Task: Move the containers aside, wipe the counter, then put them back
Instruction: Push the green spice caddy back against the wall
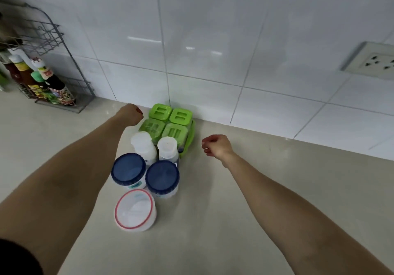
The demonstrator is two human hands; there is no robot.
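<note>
A green rack of several green-lidded spice jars point(168, 123) stands against the tiled wall. In front of it are two white bottles point(144, 147) point(168, 149), two jars with blue lids point(129, 171) point(162, 178) and a tub with a red-rimmed white lid point(134, 209). My left hand point(130, 113) hovers just left of the green rack with fingers curled and nothing in it. To the right of the rack my right hand point(215, 145) hangs above the beige counter point(234, 210), fingers loosely curled and empty.
A grey wire rack point(64, 95) holding sauce bottles point(53, 82) stands at the back left against the wall. A wall socket point(375, 61) sits on the tiles at the upper right.
</note>
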